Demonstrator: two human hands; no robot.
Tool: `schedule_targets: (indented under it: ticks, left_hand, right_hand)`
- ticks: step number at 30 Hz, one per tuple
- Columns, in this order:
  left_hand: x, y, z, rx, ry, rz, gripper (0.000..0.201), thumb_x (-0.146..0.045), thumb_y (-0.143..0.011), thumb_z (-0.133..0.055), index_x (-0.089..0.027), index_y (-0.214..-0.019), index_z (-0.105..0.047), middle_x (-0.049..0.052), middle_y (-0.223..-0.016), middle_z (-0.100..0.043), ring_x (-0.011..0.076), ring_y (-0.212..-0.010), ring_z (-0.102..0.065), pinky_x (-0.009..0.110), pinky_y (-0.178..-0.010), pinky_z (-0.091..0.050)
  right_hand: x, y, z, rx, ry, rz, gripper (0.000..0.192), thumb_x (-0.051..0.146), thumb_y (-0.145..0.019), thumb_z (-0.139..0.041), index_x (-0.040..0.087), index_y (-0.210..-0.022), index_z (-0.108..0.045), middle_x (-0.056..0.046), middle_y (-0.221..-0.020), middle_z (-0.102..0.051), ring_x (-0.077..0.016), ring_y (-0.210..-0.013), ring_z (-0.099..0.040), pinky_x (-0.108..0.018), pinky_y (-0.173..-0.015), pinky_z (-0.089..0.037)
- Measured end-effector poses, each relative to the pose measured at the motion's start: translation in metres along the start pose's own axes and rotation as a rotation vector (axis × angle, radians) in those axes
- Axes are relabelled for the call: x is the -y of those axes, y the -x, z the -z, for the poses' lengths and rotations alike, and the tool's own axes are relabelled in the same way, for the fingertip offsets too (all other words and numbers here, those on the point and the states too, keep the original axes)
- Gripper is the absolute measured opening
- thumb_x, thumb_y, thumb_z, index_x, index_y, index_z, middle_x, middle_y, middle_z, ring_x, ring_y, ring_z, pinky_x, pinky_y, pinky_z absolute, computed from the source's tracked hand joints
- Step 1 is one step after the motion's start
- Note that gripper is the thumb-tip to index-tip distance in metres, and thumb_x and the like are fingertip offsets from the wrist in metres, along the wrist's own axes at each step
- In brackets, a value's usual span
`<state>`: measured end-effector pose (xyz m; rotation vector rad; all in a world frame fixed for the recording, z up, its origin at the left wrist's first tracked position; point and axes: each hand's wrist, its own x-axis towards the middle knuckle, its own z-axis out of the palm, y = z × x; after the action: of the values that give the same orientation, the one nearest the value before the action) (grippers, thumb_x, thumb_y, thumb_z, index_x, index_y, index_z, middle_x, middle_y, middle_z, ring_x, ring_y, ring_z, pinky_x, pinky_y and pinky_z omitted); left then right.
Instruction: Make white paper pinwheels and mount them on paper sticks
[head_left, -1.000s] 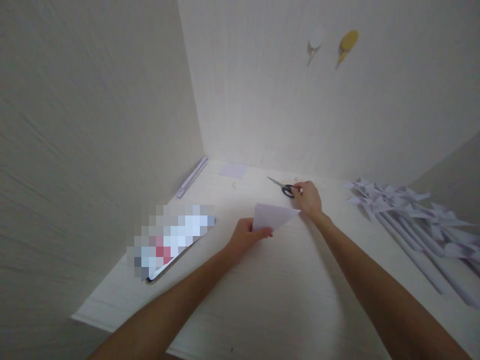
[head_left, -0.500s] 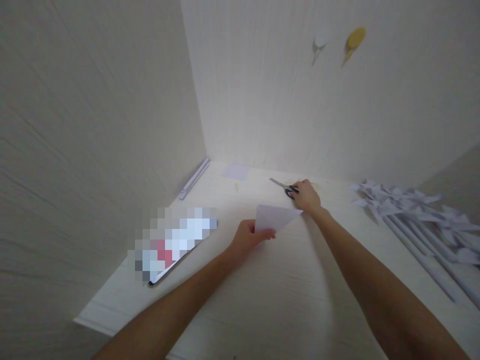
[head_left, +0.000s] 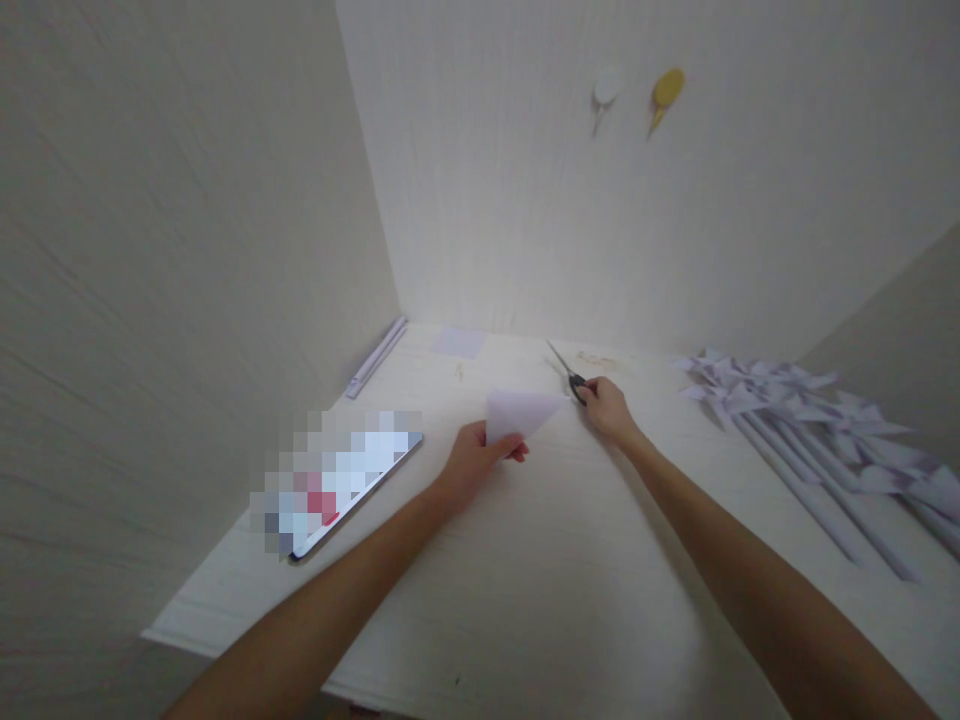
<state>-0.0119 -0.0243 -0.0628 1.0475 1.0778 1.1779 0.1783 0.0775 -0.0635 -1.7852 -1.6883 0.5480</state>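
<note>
A triangular piece of folded white paper (head_left: 517, 415) is pinched at its lower edge by my left hand (head_left: 480, 455), thumb in front. To its right, my right hand (head_left: 609, 405) is closed on the black handles of a pair of scissors (head_left: 576, 386). The blades point up and to the left, away from me, and look closed or nearly so. Scissors and paper are apart, with the paper's pointed corner close to the handles.
A lit tablet or phone (head_left: 360, 480), its screen blurred out, lies at left. Rolled paper sticks (head_left: 377, 358) rest by the left wall, near a flat paper square (head_left: 459, 343). Several paper pinwheels (head_left: 810, 410) on sticks lie at right. White and yellow hooks (head_left: 667, 88) are on the back wall.
My right hand has taken the scissors up from the table by the handles, and the blades now angle more upward. My left hand still holds the paper. The view has shifted slightly.
</note>
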Motion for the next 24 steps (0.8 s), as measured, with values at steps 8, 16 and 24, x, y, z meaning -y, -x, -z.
schedule_targets:
  ticks: [8,16,24]
  left_hand:
    - [-0.027,-0.024,-0.004,0.042,0.087,0.032,0.015,-0.020,-0.058,-0.063,-0.009,-0.067,-0.057,0.001,-0.064,-0.059,0.0066,-0.059,-0.052,0.023,-0.065,-0.042]
    - [-0.054,-0.036,-0.011,0.220,-0.021,0.021,0.014,-0.019,-0.062,-0.060,-0.009,-0.070,-0.056,0.001,-0.065,-0.057,0.0054,-0.058,-0.049,0.022,-0.062,-0.037]
    - [-0.060,-0.031,-0.009,0.436,-0.032,-0.016,0.025,-0.023,-0.068,-0.057,-0.009,-0.089,-0.058,0.009,-0.088,-0.063,0.0152,-0.081,-0.058,0.033,-0.082,-0.040]
  right_hand:
    - [0.007,0.097,0.019,0.270,-0.712,-0.042,0.031,0.047,-0.071,-0.046,0.016,-0.078,-0.049,0.000,-0.064,-0.050,-0.0068,-0.044,-0.036,-0.022,-0.043,-0.031]
    - [0.009,0.131,0.016,0.485,-0.848,0.069,0.040,0.053,-0.074,-0.042,0.016,-0.058,-0.044,0.003,-0.047,-0.039,-0.0069,-0.042,-0.029,-0.022,-0.040,-0.019]
    - [0.019,0.142,0.017,0.498,-0.593,0.064,0.042,0.056,-0.069,-0.047,0.019,-0.052,-0.035,0.005,-0.045,-0.033,-0.0069,-0.041,-0.029,-0.022,-0.039,-0.021]
